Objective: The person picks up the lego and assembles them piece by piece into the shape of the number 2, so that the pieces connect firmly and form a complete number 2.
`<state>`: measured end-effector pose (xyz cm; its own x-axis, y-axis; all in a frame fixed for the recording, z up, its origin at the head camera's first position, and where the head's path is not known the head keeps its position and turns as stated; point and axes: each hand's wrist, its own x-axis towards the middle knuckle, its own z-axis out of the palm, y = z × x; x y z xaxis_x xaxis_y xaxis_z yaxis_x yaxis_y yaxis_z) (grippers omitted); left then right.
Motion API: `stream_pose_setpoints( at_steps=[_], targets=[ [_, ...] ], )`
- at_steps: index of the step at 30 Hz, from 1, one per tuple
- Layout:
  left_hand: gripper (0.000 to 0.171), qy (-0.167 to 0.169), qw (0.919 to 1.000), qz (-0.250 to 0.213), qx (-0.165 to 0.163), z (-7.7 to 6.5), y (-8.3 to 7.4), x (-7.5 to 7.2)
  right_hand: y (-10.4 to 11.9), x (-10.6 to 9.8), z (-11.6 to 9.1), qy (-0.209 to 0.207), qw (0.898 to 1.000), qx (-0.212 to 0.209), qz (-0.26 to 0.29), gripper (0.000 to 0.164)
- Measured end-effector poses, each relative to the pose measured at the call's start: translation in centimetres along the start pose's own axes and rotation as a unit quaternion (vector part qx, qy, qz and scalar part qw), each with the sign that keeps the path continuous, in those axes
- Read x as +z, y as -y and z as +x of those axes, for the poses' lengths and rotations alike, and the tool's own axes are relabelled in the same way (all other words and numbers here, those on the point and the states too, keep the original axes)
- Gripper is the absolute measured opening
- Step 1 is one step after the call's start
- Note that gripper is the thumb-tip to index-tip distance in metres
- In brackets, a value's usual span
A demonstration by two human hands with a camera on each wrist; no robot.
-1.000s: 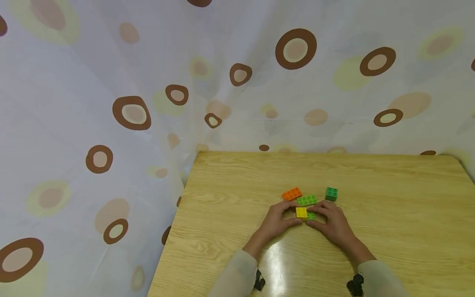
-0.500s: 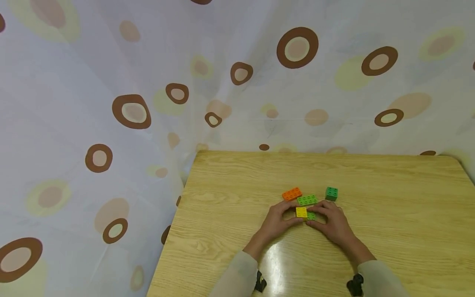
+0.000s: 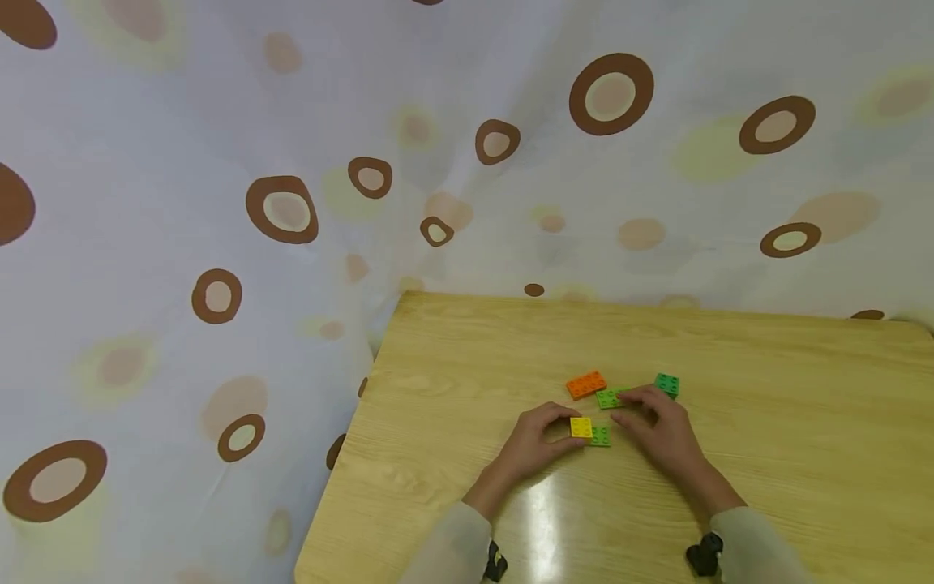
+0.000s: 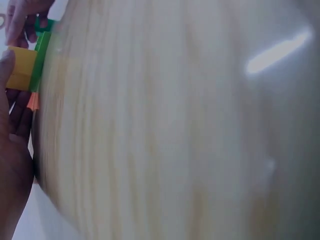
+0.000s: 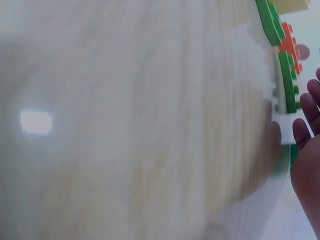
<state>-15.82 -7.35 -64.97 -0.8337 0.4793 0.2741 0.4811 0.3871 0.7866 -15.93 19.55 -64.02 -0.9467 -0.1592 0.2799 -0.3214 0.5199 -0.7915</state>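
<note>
My left hand (image 3: 534, 444) pinches a yellow toy building brick (image 3: 580, 427) between thumb and fingers. That brick sits on one end of a light green brick (image 3: 601, 436), whose bare studs show at its right; the left wrist view shows the yellow brick (image 4: 23, 67) joined to the green one (image 4: 41, 61). My right hand (image 3: 662, 434) is apart from this pair, thumb and fingers spread. Its fingertips overlap a second light green brick (image 3: 607, 399) in the head view, while the right wrist view shows loose fingers beside that brick (image 5: 287, 82).
An orange brick (image 3: 586, 385) lies behind the left end of the second light green brick. Past the right hand stands a dark green brick (image 3: 667, 383), partly hidden by it. The wooden table (image 3: 452, 389) meets a patterned curtain (image 3: 496, 211) at its far edge.
The right hand has let go of the joined bricks and moved toward the second light green brick. The left hand has drawn the pair slightly left and nearer. The head view has shifted a little.
</note>
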Motion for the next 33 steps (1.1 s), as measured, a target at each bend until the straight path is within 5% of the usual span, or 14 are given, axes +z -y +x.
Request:
stream_pose_setpoints(
  at_steps=[7,19,25,33],
  targets=[
    [0.038,-0.006,0.9998,-0.011,0.018,-0.1,0.3,-0.6,0.7,1.2,1.4,-0.034,0.999,-0.022,0.001,0.028],
    [0.037,-0.024,0.9993,-0.028,-0.011,-0.6,0.3,-0.6,1.9,3.8,3.0,-0.038,0.998,-0.040,-0.032,0.025],
    [0.036,-0.036,0.9992,-0.016,-0.002,-0.9,0.0,-0.7,1.1,4.3,4.2,-0.039,0.992,-0.084,-0.086,0.048],
    [0.037,-0.032,0.9995,0.001,0.001,-1.2,0.0,-1.2,0.8,4.6,4.5,-0.002,0.992,-0.060,-0.111,0.060]
  ],
)
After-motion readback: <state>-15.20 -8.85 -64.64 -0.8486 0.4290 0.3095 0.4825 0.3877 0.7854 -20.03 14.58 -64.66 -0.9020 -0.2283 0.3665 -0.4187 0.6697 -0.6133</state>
